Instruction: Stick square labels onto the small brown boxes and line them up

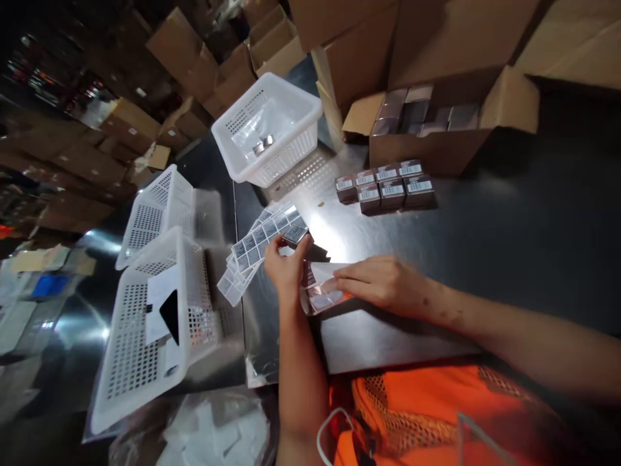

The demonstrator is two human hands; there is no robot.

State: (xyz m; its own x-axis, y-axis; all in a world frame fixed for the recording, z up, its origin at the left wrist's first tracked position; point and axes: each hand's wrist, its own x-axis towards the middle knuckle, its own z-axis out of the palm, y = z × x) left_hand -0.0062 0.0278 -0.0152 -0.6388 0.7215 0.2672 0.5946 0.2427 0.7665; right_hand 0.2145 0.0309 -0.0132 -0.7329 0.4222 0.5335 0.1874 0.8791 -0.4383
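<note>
My left hand (pixel 285 264) is closed, pinching a small dark square piece (pixel 295 234) between thumb and fingers above the label sheets. Those sheets (pixel 257 247), printed with rows of dark silvery squares, lie overlapping on the metal table. My right hand (pixel 383 281) has its fingers together on the right side of a shiny clear-wrapped pack (pixel 323 294), with dark reddish parts showing. This pack lies near the table's front edge, just below my left hand; glare hides its exact contents. Several small dark boxes (pixel 392 189) with white barcode labels stand grouped beyond my right hand.
An open carton (pixel 420 152) holding more small boxes stands at the back right. A white basket (pixel 291 158) with small pieces sits at the back. Two more white baskets (pixel 180 336) are at the left, the nearer holding papers. Below it is a plastic bag (pixel 213 430).
</note>
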